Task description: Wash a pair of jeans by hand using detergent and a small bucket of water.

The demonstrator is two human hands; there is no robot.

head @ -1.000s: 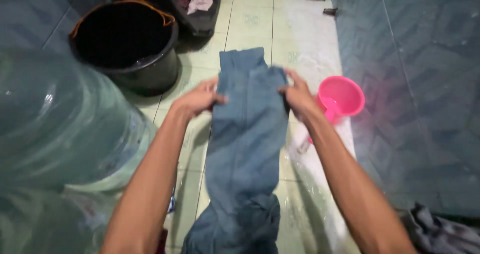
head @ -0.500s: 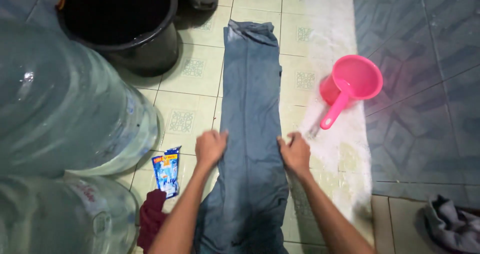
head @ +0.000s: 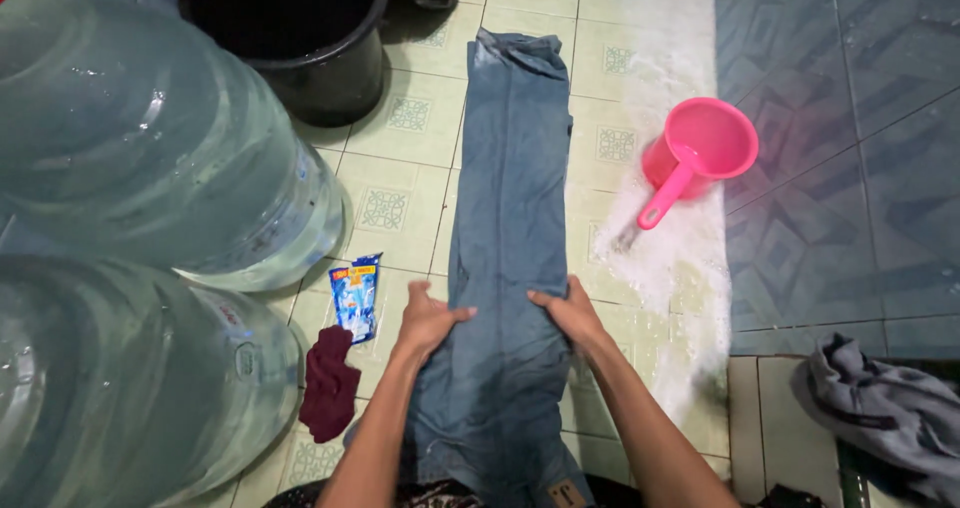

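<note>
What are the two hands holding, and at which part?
Both hands press on the blue jeans spread flat on the floor: left hand at the left edge, right hand at the right edge, mid-length. Nothing is lifted.

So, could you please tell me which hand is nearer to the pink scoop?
The right hand. It presses on the jeans, below and left of the pink scoop. The left hand rests on the jeans' opposite edge, farther from the scoop.
</note>
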